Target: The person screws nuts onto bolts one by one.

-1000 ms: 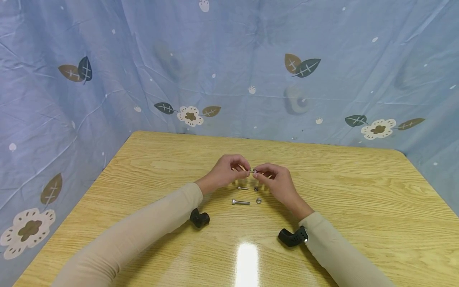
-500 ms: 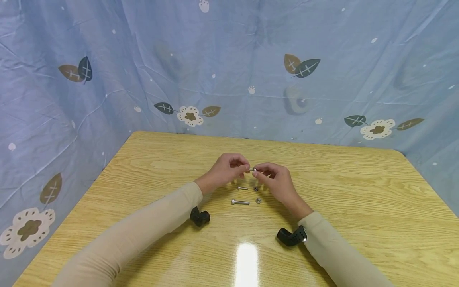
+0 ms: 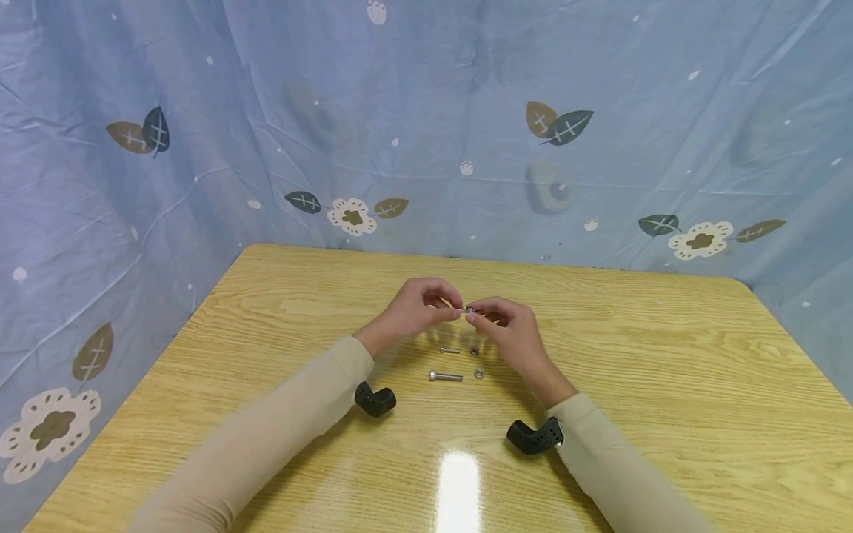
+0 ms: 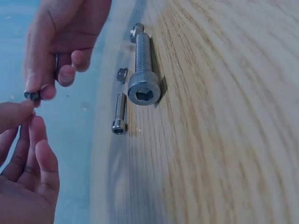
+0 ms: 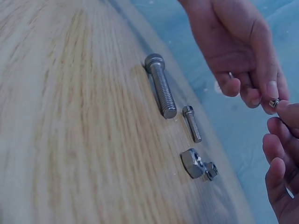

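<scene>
Above the table, my left hand (image 3: 415,309) and right hand (image 3: 512,332) meet at their fingertips. The left thumb and fingers pinch a small metal bolt (image 3: 463,310), mostly hidden by the fingertips. My right thumb and forefinger pinch a small nut (image 4: 32,95) at the bolt's right end; how far it is threaded on cannot be seen. Nearer than the hands, a large socket-head bolt (image 3: 446,377) lies on the wood beside a large nut (image 3: 479,374). Behind them lie a smaller socket-head bolt (image 3: 449,350) and a smaller nut (image 3: 474,352).
The wooden table (image 3: 633,355) reaches back to a blue patterned curtain (image 3: 426,133) behind and at the sides. A black wrist mount sits under each sleeve, the left one (image 3: 376,400) and the right one (image 3: 535,437) just above the tabletop.
Both hands have shifted slightly up and away with the small bolt and nut, fingertips staying together. The bolts and nuts on the table have not moved.
</scene>
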Tool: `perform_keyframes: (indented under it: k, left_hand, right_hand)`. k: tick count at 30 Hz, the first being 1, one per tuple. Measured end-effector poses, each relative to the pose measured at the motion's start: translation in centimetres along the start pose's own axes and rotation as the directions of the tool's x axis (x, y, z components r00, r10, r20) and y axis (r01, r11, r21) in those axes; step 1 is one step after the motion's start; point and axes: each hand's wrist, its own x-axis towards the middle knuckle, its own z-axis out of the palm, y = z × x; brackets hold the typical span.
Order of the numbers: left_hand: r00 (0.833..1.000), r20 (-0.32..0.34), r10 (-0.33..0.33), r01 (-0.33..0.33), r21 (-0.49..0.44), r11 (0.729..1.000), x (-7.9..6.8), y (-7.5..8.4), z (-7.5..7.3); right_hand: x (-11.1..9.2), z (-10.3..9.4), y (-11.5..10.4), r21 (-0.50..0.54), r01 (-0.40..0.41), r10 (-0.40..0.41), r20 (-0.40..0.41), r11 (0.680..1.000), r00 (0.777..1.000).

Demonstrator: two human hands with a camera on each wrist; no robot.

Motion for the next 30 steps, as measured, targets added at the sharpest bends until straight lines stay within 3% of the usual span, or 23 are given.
perform_keyframes:
  k: [19, 30]
  left_hand:
    - [0.997, 0.026, -0.071, 0.072, -0.079, 0.994, -0.4, -0.7, 0.0]
    - [0.998, -0.005, -0.066, 0.065, -0.095, 0.993, -0.3, -0.6, 0.3]
  right_hand:
    - [0.2, 0.3, 0.5, 0.037, 0.009, -0.008, -0.017, 0.999, 1.000]
    - [-0.8, 0.0, -3.0, 0.040, -0.007, 0.007, 0.001, 0.999, 1.000]
